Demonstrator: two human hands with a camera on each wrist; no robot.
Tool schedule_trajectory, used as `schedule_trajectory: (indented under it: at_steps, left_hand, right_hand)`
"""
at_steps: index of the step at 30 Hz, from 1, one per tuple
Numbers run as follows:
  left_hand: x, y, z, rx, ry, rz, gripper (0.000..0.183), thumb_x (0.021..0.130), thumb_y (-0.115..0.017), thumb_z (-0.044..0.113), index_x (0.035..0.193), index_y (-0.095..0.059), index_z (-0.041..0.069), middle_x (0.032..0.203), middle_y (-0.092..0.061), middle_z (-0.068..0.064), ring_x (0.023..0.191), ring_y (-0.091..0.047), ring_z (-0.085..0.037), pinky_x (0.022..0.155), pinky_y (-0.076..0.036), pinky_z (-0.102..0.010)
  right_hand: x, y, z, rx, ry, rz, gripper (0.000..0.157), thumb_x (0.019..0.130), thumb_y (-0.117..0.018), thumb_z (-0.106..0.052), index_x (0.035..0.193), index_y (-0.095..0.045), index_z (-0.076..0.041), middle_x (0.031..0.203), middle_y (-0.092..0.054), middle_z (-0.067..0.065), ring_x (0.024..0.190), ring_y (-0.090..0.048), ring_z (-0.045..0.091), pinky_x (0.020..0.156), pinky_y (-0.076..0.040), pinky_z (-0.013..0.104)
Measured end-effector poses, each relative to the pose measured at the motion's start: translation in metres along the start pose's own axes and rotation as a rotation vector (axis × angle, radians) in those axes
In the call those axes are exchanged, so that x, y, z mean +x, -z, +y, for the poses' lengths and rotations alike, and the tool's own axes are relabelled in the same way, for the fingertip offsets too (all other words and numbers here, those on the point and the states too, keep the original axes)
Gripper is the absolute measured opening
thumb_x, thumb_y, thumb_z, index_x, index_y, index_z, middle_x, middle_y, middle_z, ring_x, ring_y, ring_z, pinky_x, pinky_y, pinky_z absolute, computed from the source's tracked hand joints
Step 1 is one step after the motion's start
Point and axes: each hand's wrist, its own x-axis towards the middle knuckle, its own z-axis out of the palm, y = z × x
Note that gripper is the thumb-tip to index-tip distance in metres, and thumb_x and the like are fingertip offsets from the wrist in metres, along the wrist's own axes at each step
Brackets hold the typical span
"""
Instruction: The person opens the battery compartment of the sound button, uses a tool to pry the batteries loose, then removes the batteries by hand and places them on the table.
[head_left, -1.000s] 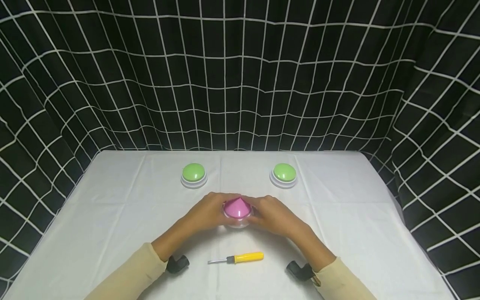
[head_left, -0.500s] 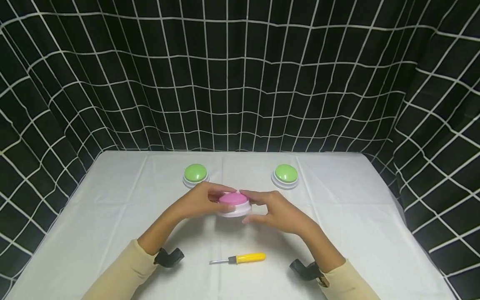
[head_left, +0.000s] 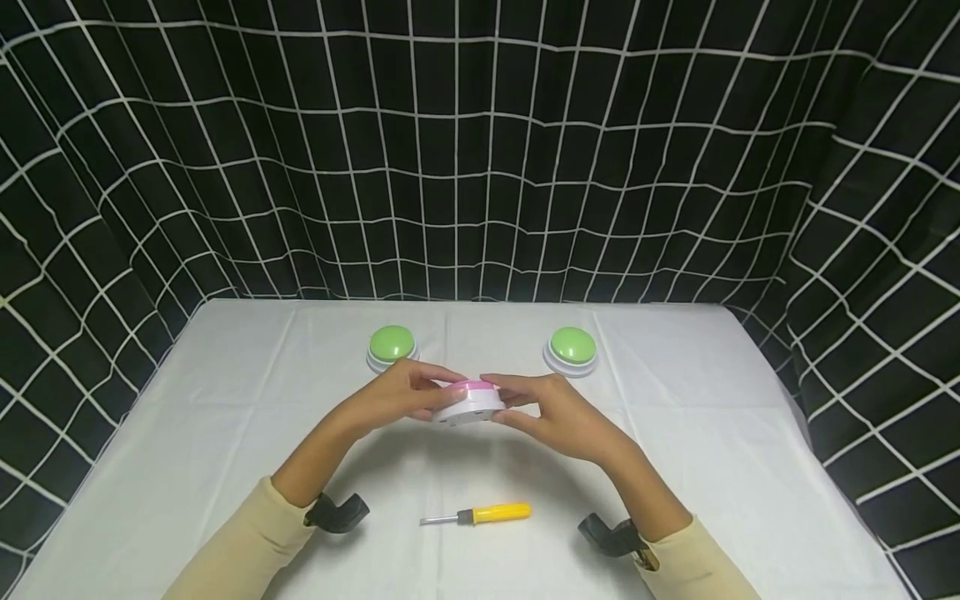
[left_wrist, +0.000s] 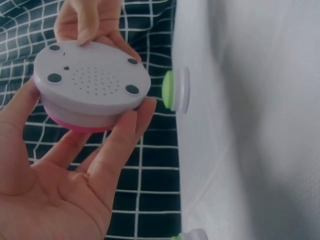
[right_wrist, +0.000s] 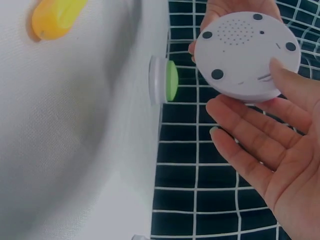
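Both hands hold a pink buzzer button (head_left: 468, 408) with a white round base, raised above the table and tilted up at its near side. My left hand (head_left: 386, 402) grips its left side, thumb and fingers on the rim. On the opposite side my right hand (head_left: 562, 419) pinches it, the thumb pressed on the base's underside (right_wrist: 240, 55) and fingers below in the right wrist view. That underside (left_wrist: 95, 82) carries dark round pads and a cluster of small holes. In the left wrist view a strip of the pink dome (left_wrist: 75, 126) shows.
Two green buzzer buttons, a left one (head_left: 392, 343) and a right one (head_left: 573, 345), stand toward the back of the white-covered table (head_left: 300, 467). Nearer lies a yellow-handled screwdriver (head_left: 498, 512). A black cloth with white grid lines (head_left: 480, 167) surrounds the back and sides.
The pink buzzer button has been lifted off the table and tipped so its underside begins to show. A clear-looking pointed shape around it one second ago now appears as the button's rounded top.
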Motion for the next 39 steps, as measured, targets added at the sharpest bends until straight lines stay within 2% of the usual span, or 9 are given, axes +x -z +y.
schedule_trajectory:
  at_steps: [4, 11, 18, 22, 25, 29, 31, 35, 39]
  left_hand:
    - [0.001, 0.000, 0.001, -0.002, 0.043, -0.001, 0.042, 0.098, -0.068, 0.034, 0.130, -0.069, 0.006, 0.114, -0.073, -0.010, 0.095, -0.071, -0.021, 0.084, -0.062, -0.038]
    - [0.000, 0.000, 0.001, -0.020, 0.094, -0.016, 0.044, 0.100, -0.065, 0.036, 0.129, -0.069, 0.004, 0.111, -0.074, -0.011, 0.089, -0.074, -0.025, 0.079, -0.063, -0.038]
    - [0.004, 0.000, 0.003, 0.069, 0.129, -0.036, 0.045, 0.098, -0.064, 0.046, 0.118, -0.076, 0.006, 0.099, -0.076, -0.007, 0.079, -0.074, -0.022, 0.071, -0.063, -0.035]
    - [0.005, 0.001, 0.002, 0.079, 0.124, -0.046, 0.048, 0.100, -0.060, 0.048, 0.118, -0.075, 0.006, 0.098, -0.076, -0.007, 0.079, -0.074, -0.022, 0.071, -0.063, -0.035]
    - [0.005, 0.001, 0.001, 0.065, 0.084, -0.032, 0.050, 0.104, -0.053, 0.046, 0.123, -0.072, 0.004, 0.102, -0.076, -0.009, 0.085, -0.074, -0.023, 0.075, -0.064, -0.037]
    - [0.001, 0.000, 0.000, 0.016, 0.027, 0.017, 0.053, 0.108, -0.044, 0.043, 0.129, -0.066, 0.000, 0.110, -0.073, -0.015, 0.095, -0.073, -0.026, 0.081, -0.063, -0.037]
    - [-0.002, -0.003, 0.000, -0.012, 0.004, 0.052, 0.052, 0.109, -0.045, 0.041, 0.133, -0.063, -0.001, 0.116, -0.072, -0.018, 0.098, -0.073, -0.028, 0.084, -0.062, -0.038]
    - [-0.008, -0.011, 0.002, -0.012, -0.031, 0.151, 0.050, 0.104, -0.058, 0.037, 0.143, -0.056, 0.007, 0.116, -0.072, -0.017, 0.097, -0.074, -0.026, 0.084, -0.062, -0.037]
    - [-0.011, -0.017, 0.000, -0.020, -0.081, 0.218, 0.061, 0.094, -0.075, 0.029, 0.148, -0.051, 0.016, 0.110, -0.074, -0.013, 0.097, -0.074, -0.025, 0.085, -0.061, -0.035]
  right_hand:
    - [0.001, 0.001, -0.001, 0.008, 0.013, -0.005, 0.047, 0.097, -0.070, -0.023, 0.141, -0.060, -0.006, 0.126, -0.071, 0.005, 0.107, -0.071, 0.018, 0.099, -0.055, 0.048]
    - [0.003, 0.003, -0.004, 0.020, -0.024, -0.014, 0.046, 0.096, -0.072, -0.027, 0.137, -0.064, -0.008, 0.123, -0.072, -0.001, 0.105, -0.070, 0.012, 0.095, -0.057, 0.047]
    - [0.005, -0.001, -0.010, 0.025, -0.009, 0.000, 0.045, 0.093, -0.076, -0.024, 0.134, -0.066, -0.009, 0.122, -0.072, -0.001, 0.102, -0.071, 0.011, 0.091, -0.057, 0.049]
    - [0.007, -0.005, -0.011, 0.018, -0.015, 0.023, 0.041, 0.094, -0.075, -0.021, 0.132, -0.068, -0.008, 0.121, -0.073, 0.001, 0.098, -0.073, 0.012, 0.091, -0.059, 0.044]
    - [0.008, -0.007, -0.009, 0.034, -0.027, 0.068, 0.037, 0.093, -0.074, -0.017, 0.128, -0.068, -0.005, 0.120, -0.073, 0.005, 0.095, -0.074, 0.015, 0.089, -0.060, 0.040]
    - [0.008, -0.009, -0.006, 0.109, -0.099, 0.140, 0.036, 0.092, -0.076, -0.014, 0.125, -0.069, -0.002, 0.117, -0.074, 0.011, 0.092, -0.075, 0.020, 0.083, -0.062, 0.036]
    - [0.008, -0.010, -0.004, 0.162, -0.170, 0.173, 0.036, 0.091, -0.076, -0.014, 0.123, -0.070, -0.001, 0.116, -0.074, 0.011, 0.091, -0.075, 0.021, 0.081, -0.062, 0.034]
    - [0.007, -0.011, -0.001, 0.269, -0.306, 0.230, 0.039, 0.092, -0.075, -0.015, 0.126, -0.067, 0.003, 0.113, -0.074, 0.015, 0.092, -0.075, 0.022, 0.081, -0.062, 0.032]
    - [0.007, -0.011, 0.000, 0.379, -0.389, 0.272, 0.044, 0.094, -0.072, -0.015, 0.130, -0.062, 0.009, 0.113, -0.073, 0.021, 0.094, -0.075, 0.026, 0.082, -0.062, 0.034]
